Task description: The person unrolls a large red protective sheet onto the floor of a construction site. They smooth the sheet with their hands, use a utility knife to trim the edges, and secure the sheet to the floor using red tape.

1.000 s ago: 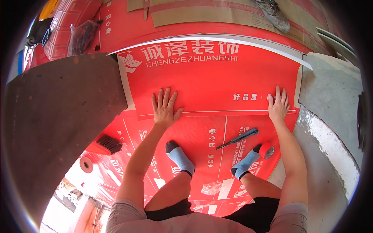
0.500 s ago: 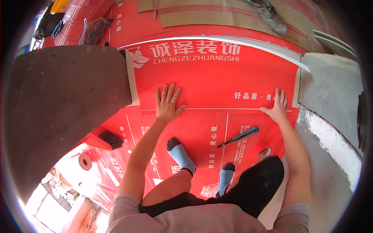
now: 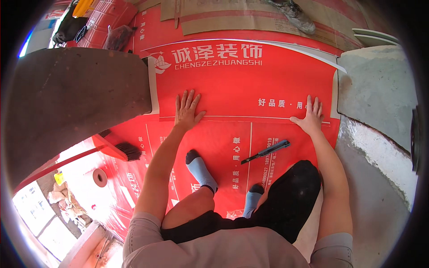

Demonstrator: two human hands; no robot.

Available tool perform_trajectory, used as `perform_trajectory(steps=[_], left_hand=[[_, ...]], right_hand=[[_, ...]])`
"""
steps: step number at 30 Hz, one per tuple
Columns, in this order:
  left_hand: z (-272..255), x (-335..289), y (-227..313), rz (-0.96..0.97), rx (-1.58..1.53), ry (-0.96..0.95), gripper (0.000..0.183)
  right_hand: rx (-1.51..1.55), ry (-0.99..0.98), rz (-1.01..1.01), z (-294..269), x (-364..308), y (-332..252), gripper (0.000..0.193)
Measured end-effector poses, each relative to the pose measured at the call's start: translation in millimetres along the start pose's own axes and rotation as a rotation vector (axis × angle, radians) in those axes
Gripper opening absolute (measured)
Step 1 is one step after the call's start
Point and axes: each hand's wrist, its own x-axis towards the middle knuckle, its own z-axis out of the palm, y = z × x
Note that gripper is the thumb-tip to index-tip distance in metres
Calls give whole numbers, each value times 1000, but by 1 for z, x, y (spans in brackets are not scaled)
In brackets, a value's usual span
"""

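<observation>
A printed red sheet (image 3: 214, 87) lies flat between two wall ends, over the red covering (image 3: 214, 138) on the floor. My left hand (image 3: 188, 110) rests on its near edge, left of the middle, fingers spread. Close to the sheet's right near corner, my right hand (image 3: 310, 117) lies flat with fingers and thumb apart. Neither hand holds anything. On the floor covering, nearer to me than the right hand, is a blue-grey utility knife (image 3: 266, 152) with its dark blade end pointing left.
A dark wall end (image 3: 85, 89) stands left and a grey one (image 3: 375, 85) right. At the lower left are a red broom (image 3: 111, 149) and a tape roll (image 3: 99, 177). Cardboard (image 3: 250, 20) covers the far floor, with a shoe (image 3: 295, 17) on it.
My view has shifted slightly, showing more of the broom's handle. Both hands stay flat on the sheet's near edge. My right knee now covers the clear roll beside the knife.
</observation>
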Motion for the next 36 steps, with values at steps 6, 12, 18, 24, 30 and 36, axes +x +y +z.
perform_trajectory(steps=[6, 12, 18, 24, 30, 36], left_hand=[[-2, -6, 5, -45, 44, -35, 78], [-39, 1, 44, -141, -23, -122, 72], [-155, -62, 138, -100, -799, -348, 50], [-210, -91, 155, -207, -859, -631, 47], [-228, -57, 172, 149, -443, -147, 42], [-180, 31, 102, -143, -77, 200, 38]], right_hand=[[-12, -1, -12, -2, 2, 1, 132], [13, -32, 8, -13, -2, 5, 132], [47, -88, 4, -22, -6, -5, 134], [61, -78, 1, -18, -8, 2, 134], [61, -29, -31, -9, -5, 4, 131], [63, -13, -27, -6, 1, 4, 130]])
